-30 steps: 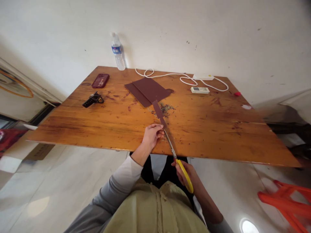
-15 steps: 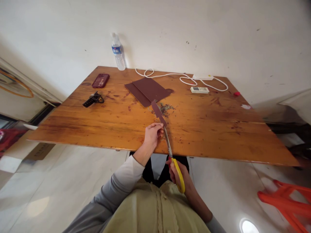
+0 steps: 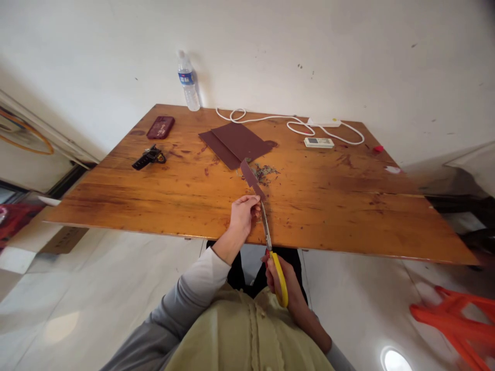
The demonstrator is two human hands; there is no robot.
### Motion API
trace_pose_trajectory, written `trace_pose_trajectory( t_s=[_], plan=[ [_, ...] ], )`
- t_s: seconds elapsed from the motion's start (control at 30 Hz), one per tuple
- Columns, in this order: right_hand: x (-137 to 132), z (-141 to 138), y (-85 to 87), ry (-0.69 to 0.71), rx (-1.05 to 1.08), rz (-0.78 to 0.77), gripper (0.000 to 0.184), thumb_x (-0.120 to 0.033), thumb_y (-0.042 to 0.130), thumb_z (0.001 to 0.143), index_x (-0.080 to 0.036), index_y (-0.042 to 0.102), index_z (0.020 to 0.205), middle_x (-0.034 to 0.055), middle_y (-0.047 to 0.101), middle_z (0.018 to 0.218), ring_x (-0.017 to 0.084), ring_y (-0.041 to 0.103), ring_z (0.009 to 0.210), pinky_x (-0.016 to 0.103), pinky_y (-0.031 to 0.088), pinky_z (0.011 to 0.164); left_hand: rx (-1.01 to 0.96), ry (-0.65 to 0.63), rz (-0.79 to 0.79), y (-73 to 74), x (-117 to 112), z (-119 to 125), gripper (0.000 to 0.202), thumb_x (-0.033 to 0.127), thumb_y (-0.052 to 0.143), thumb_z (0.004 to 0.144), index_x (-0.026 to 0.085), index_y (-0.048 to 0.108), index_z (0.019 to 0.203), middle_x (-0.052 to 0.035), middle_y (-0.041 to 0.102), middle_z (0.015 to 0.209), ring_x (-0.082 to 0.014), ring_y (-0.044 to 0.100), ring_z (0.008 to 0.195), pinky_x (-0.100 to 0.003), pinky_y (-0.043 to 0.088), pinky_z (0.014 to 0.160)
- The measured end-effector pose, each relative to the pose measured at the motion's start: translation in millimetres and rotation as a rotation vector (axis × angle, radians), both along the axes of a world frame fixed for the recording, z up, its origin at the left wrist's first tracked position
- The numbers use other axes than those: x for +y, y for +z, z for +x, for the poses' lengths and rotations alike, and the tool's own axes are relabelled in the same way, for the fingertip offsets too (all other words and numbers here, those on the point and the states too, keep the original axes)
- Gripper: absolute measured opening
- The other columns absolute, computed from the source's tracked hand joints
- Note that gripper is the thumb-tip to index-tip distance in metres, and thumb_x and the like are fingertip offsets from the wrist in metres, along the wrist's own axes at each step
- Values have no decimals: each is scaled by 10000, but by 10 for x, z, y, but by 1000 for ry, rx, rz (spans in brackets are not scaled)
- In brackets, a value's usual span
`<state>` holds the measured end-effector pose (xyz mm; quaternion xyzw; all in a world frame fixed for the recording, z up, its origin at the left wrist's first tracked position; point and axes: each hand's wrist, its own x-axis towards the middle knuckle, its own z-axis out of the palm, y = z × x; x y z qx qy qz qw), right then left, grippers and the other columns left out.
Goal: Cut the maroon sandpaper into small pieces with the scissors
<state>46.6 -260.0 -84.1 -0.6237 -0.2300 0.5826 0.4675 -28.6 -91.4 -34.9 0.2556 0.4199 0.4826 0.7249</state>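
Observation:
Over the table's near edge, my left hand (image 3: 242, 214) pinches the lower end of a narrow maroon paper strip (image 3: 249, 175). My right hand (image 3: 284, 278) is wrapped round the yellow and red handles of a pair of scissors (image 3: 279, 278). Their metal blades point away from me and meet the strip beside my left fingertips. Whether the blade tips are parted is too small to tell. Beyond the strip lie overlapping maroon sheets (image 3: 240, 141), and small dark clippings (image 3: 265, 174) are scattered on the wood beside it.
The wooden table (image 3: 154, 201) stands against a white wall. On it are a water bottle (image 3: 187, 82), a maroon phone (image 3: 160, 127), a black strap-like object (image 3: 149, 157), a white remote (image 3: 318, 142) and a white power cord (image 3: 266, 118). An orange stool (image 3: 456, 314) stands at the right.
The scissors' handles and my right hand have shifted slightly to the left. My left hand and the strip stay almost in place.

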Motion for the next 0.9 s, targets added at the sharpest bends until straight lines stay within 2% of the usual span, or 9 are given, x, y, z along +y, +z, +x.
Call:
trace_pose_trajectory(
  t_s=[0.3, 0.5, 0.9],
  plan=[
    [-21, 3, -8, 2, 1, -9, 468, -631, 743, 679, -201, 561, 723, -105, 390, 444, 60, 328, 348, 185, 250, 349, -7, -7, -5, -14, 6, -2, 148, 195, 747, 609, 149, 609, 582, 11, 546, 503, -73, 459, 443, -222, 321, 460],
    [-21, 19, -30, -2, -35, 2, 523, -679, 747, 663, -223, 493, 636, -105, 352, 457, 57, 284, 369, 190, 227, 340, 7, -1, -19, -6, 6, -5, 129, 194, 737, 611, 146, 619, 595, 8, 548, 515, -76, 456, 448, -234, 317, 467],
    [-50, 30, -17, 23, -78, -16, 499, -683, 709, 689, -222, 518, 674, -111, 340, 452, 62, 283, 350, 195, 235, 334, -25, 7, -25, -35, 25, -10, 117, 176, 731, 604, 139, 620, 601, 10, 553, 514, -80, 474, 434, -232, 349, 458]
  ],
)
